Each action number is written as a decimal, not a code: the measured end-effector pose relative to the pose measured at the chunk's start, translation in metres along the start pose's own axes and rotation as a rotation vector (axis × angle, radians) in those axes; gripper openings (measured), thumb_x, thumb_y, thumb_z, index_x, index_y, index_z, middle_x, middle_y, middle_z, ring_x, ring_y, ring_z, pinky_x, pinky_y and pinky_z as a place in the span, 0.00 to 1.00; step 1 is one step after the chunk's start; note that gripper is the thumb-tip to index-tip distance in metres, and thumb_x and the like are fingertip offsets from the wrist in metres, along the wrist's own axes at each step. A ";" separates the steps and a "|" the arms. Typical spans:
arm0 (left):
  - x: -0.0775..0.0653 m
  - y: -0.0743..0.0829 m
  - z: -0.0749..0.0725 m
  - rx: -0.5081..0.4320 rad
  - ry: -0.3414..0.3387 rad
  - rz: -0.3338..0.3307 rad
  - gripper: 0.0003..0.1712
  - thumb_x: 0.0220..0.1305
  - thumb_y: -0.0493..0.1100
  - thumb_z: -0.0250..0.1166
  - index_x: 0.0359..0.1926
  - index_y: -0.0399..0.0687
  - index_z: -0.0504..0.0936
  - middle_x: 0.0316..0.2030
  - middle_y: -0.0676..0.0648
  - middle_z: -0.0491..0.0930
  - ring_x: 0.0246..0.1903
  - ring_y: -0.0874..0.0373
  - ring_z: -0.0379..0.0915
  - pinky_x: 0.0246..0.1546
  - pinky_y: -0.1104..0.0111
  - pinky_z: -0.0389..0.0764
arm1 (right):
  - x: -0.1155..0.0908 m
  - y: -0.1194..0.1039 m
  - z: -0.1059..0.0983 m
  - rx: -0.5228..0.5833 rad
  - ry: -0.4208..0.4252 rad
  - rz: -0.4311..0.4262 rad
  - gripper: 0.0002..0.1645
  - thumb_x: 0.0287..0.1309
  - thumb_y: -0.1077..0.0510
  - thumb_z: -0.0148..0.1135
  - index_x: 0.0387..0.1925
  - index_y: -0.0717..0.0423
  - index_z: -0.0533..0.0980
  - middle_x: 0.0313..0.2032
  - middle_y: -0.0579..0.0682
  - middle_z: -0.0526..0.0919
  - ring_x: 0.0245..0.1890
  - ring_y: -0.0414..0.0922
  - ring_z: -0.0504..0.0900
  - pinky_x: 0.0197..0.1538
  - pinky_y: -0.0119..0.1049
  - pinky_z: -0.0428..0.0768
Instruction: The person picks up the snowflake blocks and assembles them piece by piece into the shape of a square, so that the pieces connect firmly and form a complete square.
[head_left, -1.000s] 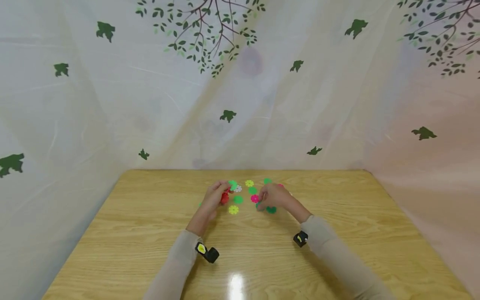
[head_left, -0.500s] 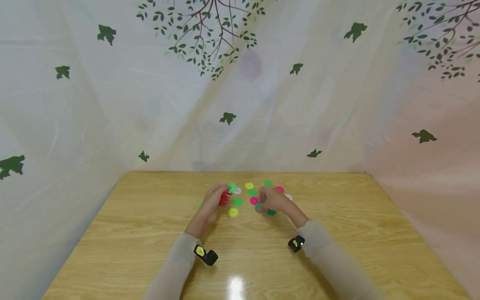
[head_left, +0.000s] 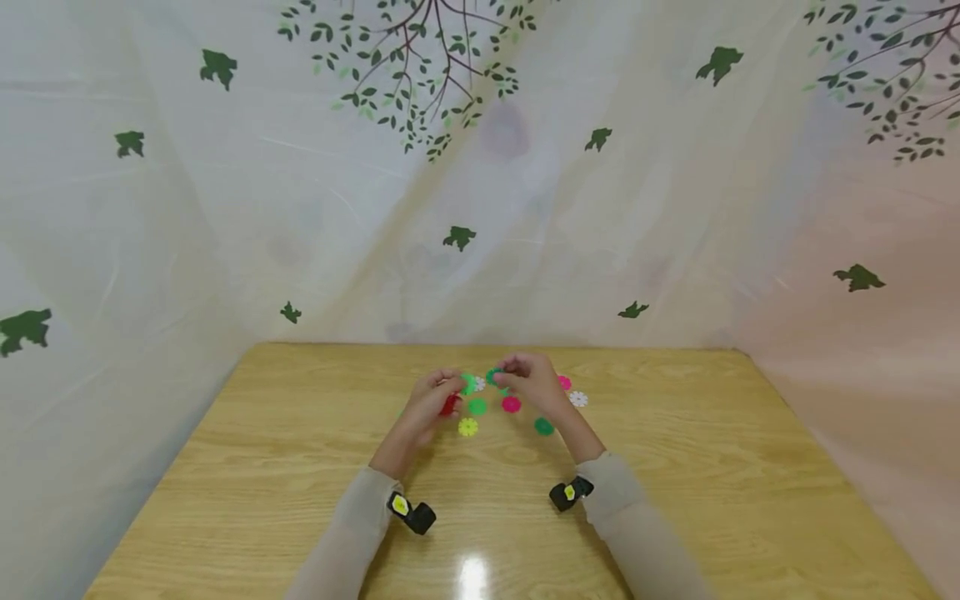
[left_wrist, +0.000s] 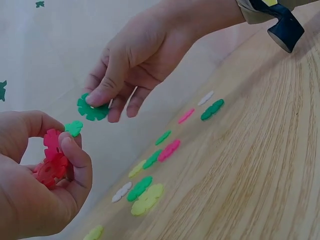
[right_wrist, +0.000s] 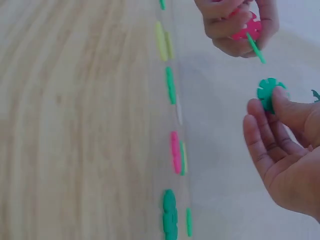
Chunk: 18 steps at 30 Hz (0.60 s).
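My left hand (head_left: 429, 408) grips a small cluster of slotted flower-shaped plastic discs. Red discs (left_wrist: 51, 170) sit against the palm and fingers, and a light green disc (left_wrist: 74, 128) sticks out from them past the thumb. Between thumb and fingers of my right hand (head_left: 534, 385) is a darker green slotted disc (left_wrist: 92, 111), raised over the table. In the right wrist view this green disc (right_wrist: 266, 92) faces the camera, a short gap from the light green disc (right_wrist: 256, 48), which appears edge-on. Both hands are above the tabletop, facing each other.
Several loose discs lie around the hands on the wooden table (head_left: 480, 500): a yellow disc (head_left: 468, 427), a green disc (head_left: 477, 407), a pink disc (head_left: 511, 404), a dark green disc (head_left: 543, 427) and a white disc (head_left: 578, 399). Behind hangs a printed cloth (head_left: 360, 233).
My right hand has picked up the dark green disc from the table and moved up and left with it, toward the left hand. The left hand stays nearly in place with its cluster.
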<state>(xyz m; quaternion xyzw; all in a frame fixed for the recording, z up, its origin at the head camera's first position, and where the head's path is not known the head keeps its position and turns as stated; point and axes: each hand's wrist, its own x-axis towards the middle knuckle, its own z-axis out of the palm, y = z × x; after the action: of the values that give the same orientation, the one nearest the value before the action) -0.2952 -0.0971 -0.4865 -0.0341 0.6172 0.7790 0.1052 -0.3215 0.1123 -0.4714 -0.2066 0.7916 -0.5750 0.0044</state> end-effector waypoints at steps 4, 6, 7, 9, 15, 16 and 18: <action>-0.001 0.001 0.002 -0.001 -0.027 0.001 0.07 0.69 0.36 0.60 0.46 0.39 0.74 0.26 0.53 0.74 0.24 0.63 0.69 0.25 0.76 0.71 | 0.001 0.000 0.004 0.026 0.042 -0.058 0.08 0.65 0.66 0.66 0.42 0.68 0.80 0.39 0.66 0.86 0.37 0.54 0.87 0.42 0.53 0.87; -0.001 0.002 0.004 0.005 -0.039 -0.002 0.08 0.69 0.36 0.60 0.46 0.39 0.74 0.26 0.53 0.74 0.23 0.64 0.69 0.25 0.77 0.71 | 0.001 -0.001 0.005 0.033 0.060 -0.075 0.07 0.64 0.67 0.66 0.41 0.69 0.80 0.38 0.66 0.86 0.36 0.52 0.87 0.40 0.49 0.88; -0.001 0.003 0.004 0.011 -0.047 -0.001 0.08 0.69 0.36 0.60 0.47 0.39 0.74 0.25 0.53 0.73 0.23 0.64 0.69 0.25 0.77 0.71 | 0.000 -0.002 0.006 0.035 0.064 -0.085 0.06 0.64 0.67 0.66 0.41 0.69 0.80 0.38 0.66 0.86 0.36 0.52 0.87 0.39 0.46 0.88; -0.002 0.004 0.006 0.023 -0.057 -0.003 0.09 0.69 0.37 0.60 0.48 0.39 0.74 0.25 0.53 0.73 0.22 0.65 0.69 0.25 0.77 0.72 | 0.000 -0.004 0.006 0.035 0.058 -0.100 0.06 0.64 0.68 0.66 0.40 0.69 0.80 0.38 0.67 0.86 0.35 0.52 0.87 0.38 0.44 0.88; -0.005 0.004 0.008 0.033 -0.066 0.000 0.07 0.70 0.38 0.60 0.47 0.42 0.75 0.23 0.53 0.73 0.22 0.65 0.69 0.25 0.77 0.72 | -0.001 -0.006 0.009 0.050 0.034 -0.105 0.05 0.65 0.67 0.65 0.39 0.69 0.80 0.39 0.68 0.86 0.34 0.44 0.86 0.39 0.44 0.88; -0.005 0.004 0.007 0.033 -0.067 -0.002 0.07 0.70 0.39 0.60 0.46 0.42 0.75 0.23 0.53 0.73 0.22 0.65 0.69 0.25 0.77 0.73 | -0.001 -0.005 0.010 0.050 0.035 -0.103 0.05 0.66 0.67 0.64 0.40 0.69 0.80 0.39 0.68 0.85 0.33 0.41 0.86 0.38 0.41 0.88; -0.005 0.004 0.007 0.034 -0.073 -0.007 0.06 0.70 0.39 0.60 0.45 0.43 0.75 0.23 0.54 0.74 0.22 0.66 0.69 0.25 0.77 0.74 | -0.001 -0.005 0.010 0.043 0.039 -0.108 0.05 0.66 0.68 0.63 0.40 0.70 0.80 0.38 0.69 0.85 0.31 0.34 0.83 0.37 0.34 0.86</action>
<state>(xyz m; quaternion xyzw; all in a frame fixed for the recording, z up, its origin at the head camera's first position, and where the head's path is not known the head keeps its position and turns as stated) -0.2907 -0.0916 -0.4798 -0.0059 0.6258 0.7689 0.1310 -0.3167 0.1022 -0.4706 -0.2374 0.7668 -0.5951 -0.0376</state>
